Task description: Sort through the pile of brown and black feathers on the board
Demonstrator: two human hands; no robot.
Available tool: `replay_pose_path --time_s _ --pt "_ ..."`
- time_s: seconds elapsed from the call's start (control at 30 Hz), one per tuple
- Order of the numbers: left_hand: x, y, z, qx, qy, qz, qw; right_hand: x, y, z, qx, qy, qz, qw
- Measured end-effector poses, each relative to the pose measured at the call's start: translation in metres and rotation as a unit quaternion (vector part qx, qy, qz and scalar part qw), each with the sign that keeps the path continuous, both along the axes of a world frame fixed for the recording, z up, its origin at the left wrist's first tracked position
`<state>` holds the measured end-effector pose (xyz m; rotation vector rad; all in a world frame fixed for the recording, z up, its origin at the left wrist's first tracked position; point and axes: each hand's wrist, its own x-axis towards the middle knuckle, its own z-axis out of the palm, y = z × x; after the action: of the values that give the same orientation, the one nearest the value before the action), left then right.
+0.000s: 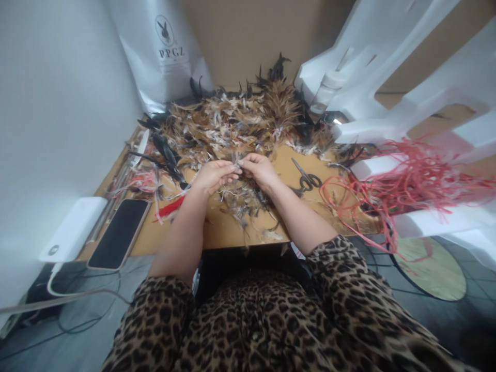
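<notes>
My left hand (214,175) and my right hand (259,169) meet over the middle of a wooden table (228,230). Both are pinched together, fingertips touching, on a small tuft of feathers (237,164) between them. A large heap of brown, white and black feathers (240,119) lies just beyond the hands. More loose feathers (244,199) are scattered under and between my wrists.
Black scissors (307,178) lie right of my right hand. A tangle of red string (403,181) spreads at the right beside white foam blocks (387,67). A phone (119,232) and a white power bank (73,227) rest at the left edge. A white bag (166,51) stands behind.
</notes>
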<state>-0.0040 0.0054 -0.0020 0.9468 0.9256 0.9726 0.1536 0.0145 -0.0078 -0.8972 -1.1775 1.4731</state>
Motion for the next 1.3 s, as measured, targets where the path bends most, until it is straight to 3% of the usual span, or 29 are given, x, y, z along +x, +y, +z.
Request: replay_pose_path --time_s 0.67,0.77,0.9,1.0,1.13,1.3 --pt "0.005 -0.003 0.001 0.065 0.105 -0.017 0.992 -0.003 -0.003 0.002 -0.01 -0.009 -0.006 1.0" --pt "0.003 -0.001 0.0 0.072 0.092 -0.001 0.993 0.0 0.001 0.001 -0.014 -0.007 -0.006 1.0" --pt "-0.002 0.002 0.001 0.071 0.056 0.072 0.993 0.013 0.008 0.004 0.019 -0.066 -0.066 0.995" --pt "-0.005 0.004 0.003 0.049 0.038 0.129 0.99 0.023 0.011 0.007 0.095 -0.21 -0.066 0.971" --pt "-0.006 0.007 0.003 0.043 0.022 0.142 0.989 0.026 0.008 0.007 0.176 -0.396 -0.012 0.901" --pt "-0.005 0.006 0.001 0.052 0.02 0.139 0.989 0.013 0.0 0.002 0.221 -0.526 -0.064 0.819"
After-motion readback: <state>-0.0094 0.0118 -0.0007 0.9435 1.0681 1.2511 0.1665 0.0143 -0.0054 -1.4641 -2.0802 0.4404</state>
